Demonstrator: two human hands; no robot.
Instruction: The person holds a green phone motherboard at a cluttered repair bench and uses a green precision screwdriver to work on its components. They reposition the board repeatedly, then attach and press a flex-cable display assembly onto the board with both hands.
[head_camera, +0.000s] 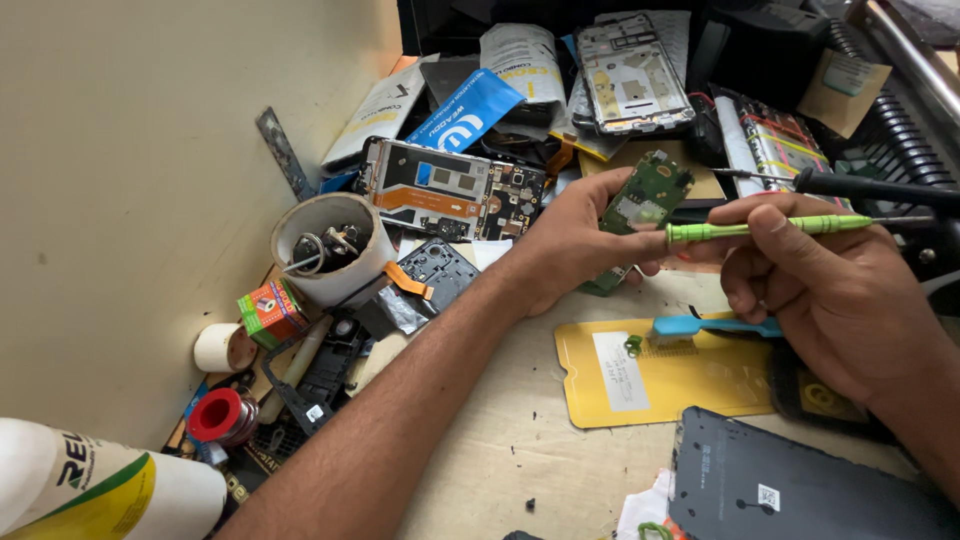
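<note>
Green circuit board (640, 205) sits in the left hand (575, 245), raised a little above the tabletop (500, 440) near the middle of the view; the fingers wrap its lower part and the thumb lies along its near edge, so the fingers are clamped on the board. Board is tilted, upper end pointing away from the person, component side facing up.

Right hand (840, 290) grips a green-handled screwdriver (760, 229), fingers curled closed around the handle. Tool lies nearly level, with the left end of its green handle next to the left thumb, just beside the board. Whether it touches the board: cannot tell.

Below the hands: a yellow phone back cover (650, 375) flat on the tabletop, a blue brush (715, 326) resting across its upper edge. A dark grey back panel (790, 485) lies nearer the person, at the lower right.

Left of the left forearm: a white cup (325, 250) holding small metal parts, a red solder spool (218, 413), a small green and orange box (268, 310). Behind the hands, a phone frame with exposed internals (450, 190) and a second stripped frame (630, 75) lean among packaging. A black-handled screwdriver (860, 186) lies just beyond the green one.
</note>
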